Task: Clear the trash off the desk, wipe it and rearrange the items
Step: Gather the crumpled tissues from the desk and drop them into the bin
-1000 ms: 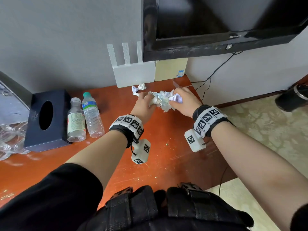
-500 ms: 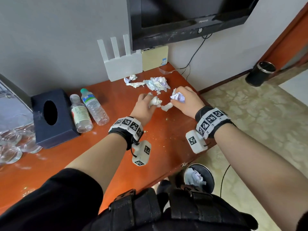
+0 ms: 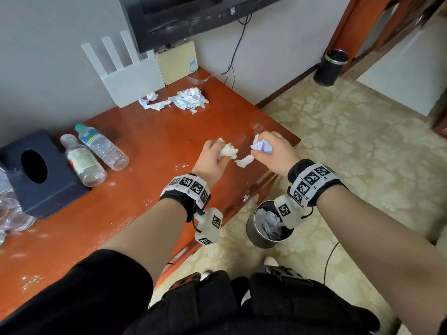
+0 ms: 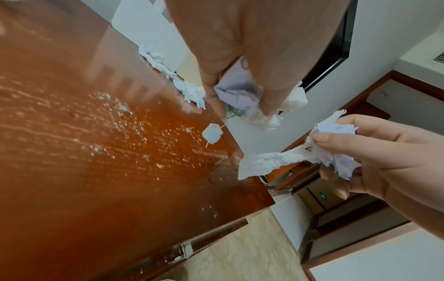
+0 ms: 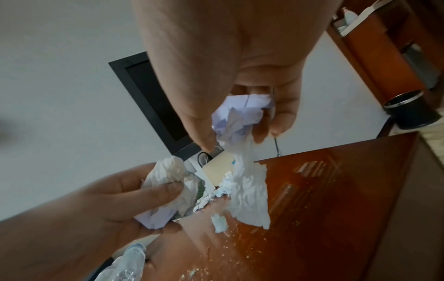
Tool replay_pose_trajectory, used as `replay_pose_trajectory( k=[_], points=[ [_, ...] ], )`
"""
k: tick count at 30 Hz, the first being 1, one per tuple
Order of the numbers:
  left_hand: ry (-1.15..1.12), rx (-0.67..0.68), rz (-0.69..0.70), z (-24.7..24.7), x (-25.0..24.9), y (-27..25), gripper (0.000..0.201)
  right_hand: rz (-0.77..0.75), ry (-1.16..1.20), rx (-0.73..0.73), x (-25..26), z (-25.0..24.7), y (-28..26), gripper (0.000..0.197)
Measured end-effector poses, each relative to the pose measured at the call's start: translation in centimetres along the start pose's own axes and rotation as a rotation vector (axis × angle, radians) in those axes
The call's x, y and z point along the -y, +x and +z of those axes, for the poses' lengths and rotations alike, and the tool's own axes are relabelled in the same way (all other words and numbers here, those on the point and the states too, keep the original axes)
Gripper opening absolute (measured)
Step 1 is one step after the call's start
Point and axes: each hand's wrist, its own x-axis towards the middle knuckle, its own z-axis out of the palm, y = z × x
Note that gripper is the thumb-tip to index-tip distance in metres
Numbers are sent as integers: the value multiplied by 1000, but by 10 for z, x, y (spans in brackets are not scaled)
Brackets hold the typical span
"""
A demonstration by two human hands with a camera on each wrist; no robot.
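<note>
Above the desk (image 3: 150, 151) edge, head view, two paper wads (image 3: 227, 151) had been carried from the back pile toward the bin (image 3: 256, 234), while each wrist view showed left hand (image 4: 230, 62) and right hand (image 5: 240, 79) curled round theirs, ready for dropping.

Your way along the desk (image 3: 145, 151) is bare wood between the two water bottles (image 3: 96, 153) to your left and the crumpled tissue pile (image 3: 179, 101) by the router (image 3: 130, 76); beyond its edge, the bin (image 3: 256, 232) stands open-topped.
</note>
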Motion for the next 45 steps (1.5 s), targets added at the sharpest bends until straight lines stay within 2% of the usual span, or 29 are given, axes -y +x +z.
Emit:
replay_pose_trajectory(
  k=[5,12,16,22,27,31,38,45],
  points=[
    [15,54,17,42,-17,7,37,52,45,11,-43,-13,-20,18],
    [-9,112,-35,113,-53,15,37,105,44,46,-118,-38,-32,24],
    [-26,157,-96,156,-69,15,38,148,42,131,-161,-44,-36,18],
    [-66,229,-147,226,-75,22,35,176,34,196,-226,-38,-45,19],
    [-31,319,-185,283,-52,27,37,239,-1,257,-279,-14,-49,39],
    [-6,399,-220,322,-21,28,39,273,-8,305,-317,21,-51,37],
    [67,446,-261,380,38,28,43,277,-34,413,-369,93,-52,35],
    [98,484,-310,429,89,31,49,362,66,379,-408,159,-46,34]
  ],
)
